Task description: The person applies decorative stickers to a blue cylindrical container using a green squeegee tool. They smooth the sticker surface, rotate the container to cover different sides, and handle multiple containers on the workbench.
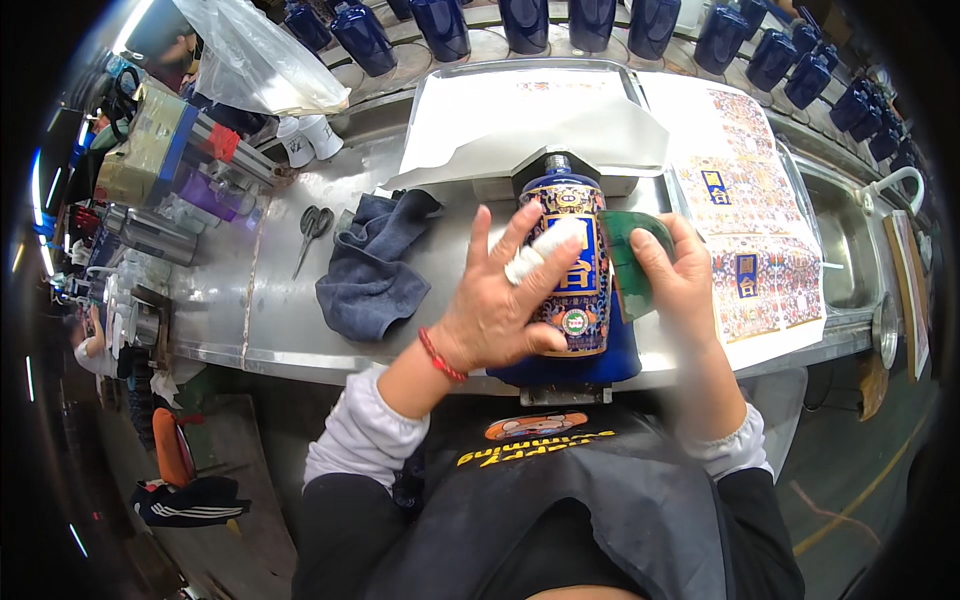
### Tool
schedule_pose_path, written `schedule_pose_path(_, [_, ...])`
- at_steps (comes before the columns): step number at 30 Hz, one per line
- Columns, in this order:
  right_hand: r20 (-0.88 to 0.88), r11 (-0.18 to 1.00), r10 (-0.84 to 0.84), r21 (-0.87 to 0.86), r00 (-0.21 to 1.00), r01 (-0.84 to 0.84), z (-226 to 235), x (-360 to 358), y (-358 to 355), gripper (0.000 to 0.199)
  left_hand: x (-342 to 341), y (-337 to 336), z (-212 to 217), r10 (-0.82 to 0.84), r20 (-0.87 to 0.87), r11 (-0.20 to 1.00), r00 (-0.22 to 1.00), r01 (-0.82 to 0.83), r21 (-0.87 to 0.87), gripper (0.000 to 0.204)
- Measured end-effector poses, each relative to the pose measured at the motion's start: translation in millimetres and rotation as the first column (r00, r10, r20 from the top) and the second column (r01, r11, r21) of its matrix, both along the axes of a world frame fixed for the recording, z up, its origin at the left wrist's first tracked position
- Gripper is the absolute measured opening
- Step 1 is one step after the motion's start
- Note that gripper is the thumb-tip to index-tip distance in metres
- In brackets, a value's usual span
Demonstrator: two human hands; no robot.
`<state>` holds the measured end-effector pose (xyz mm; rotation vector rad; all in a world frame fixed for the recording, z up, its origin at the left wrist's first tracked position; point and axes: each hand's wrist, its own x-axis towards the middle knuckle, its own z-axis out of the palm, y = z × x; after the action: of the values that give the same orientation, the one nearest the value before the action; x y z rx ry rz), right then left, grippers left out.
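Note:
A dark blue bottle (622,348) lies before me with its threaded neck pointing away. Its front carries an ornate blue, gold and red label (585,325). My left hand (490,305) is spread over the left side of the label, white tape wrapped round two of its fingers and a red cord at the wrist. In my right hand (688,275) is a green flat scraper (628,265), gripped between thumb and fingers, its edge at the label's right side. The left hand covers part of the label.
A crumpled grey-blue cloth (375,265) and black scissors (313,232) lie at left on the metal table. Beyond the bottle sits a tray of white sheets (500,125). Printed label sheets (755,215) spread at right, near a sink (848,245). Blue bottles (525,25) line the far side.

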<state>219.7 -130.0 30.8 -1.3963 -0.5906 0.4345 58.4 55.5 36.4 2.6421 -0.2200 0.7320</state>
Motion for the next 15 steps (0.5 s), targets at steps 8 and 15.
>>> schedule_pose_path(8, [0.45,0.953,0.23,-0.285,0.863,-0.106,54,7,-7,0.015,-11,1,-16,0.012,0.05,0.997,0.999,-0.008,-0.076,0.072])
schedule_pose_path(15, [0.807,0.842,0.501,-0.538,0.314,0.039,103,20,84,0.015,-60,-62,-30,0.148,0.137,0.985,0.979,-0.134,-0.107,0.043])
